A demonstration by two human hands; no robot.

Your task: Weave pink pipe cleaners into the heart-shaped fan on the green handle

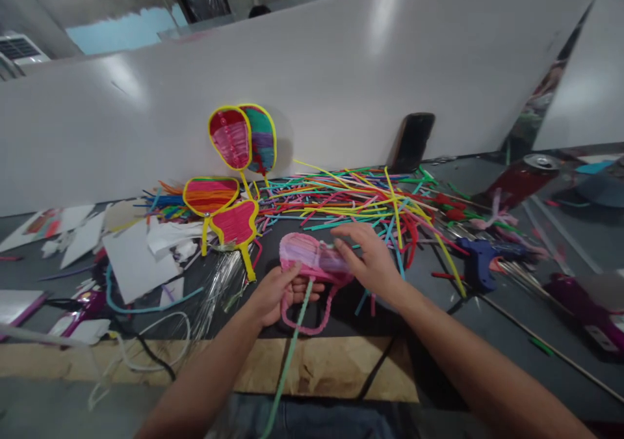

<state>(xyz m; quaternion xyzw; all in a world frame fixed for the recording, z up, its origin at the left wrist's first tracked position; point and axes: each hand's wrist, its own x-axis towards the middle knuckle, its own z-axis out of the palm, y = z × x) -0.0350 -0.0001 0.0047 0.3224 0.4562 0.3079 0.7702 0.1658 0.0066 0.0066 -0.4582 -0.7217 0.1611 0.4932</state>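
Note:
A pink and lilac pipe-cleaner craft piece with a fuzzy pink border is between my hands, above the table's front part. My left hand grips its lower left side, thumb on top and fingers underneath. My right hand is closed over its right end, hiding part of that end. A pink pipe-cleaner loop hangs below the piece. From its lower edge a long pale green pipe cleaner runs down toward my lap.
Loose colourful pipe cleaners lie heaped behind my hands. Yellow-edged paddle shapes stand at the back left. A phone leans on the white partition. Right are a blue glue gun and a can; left, white cards.

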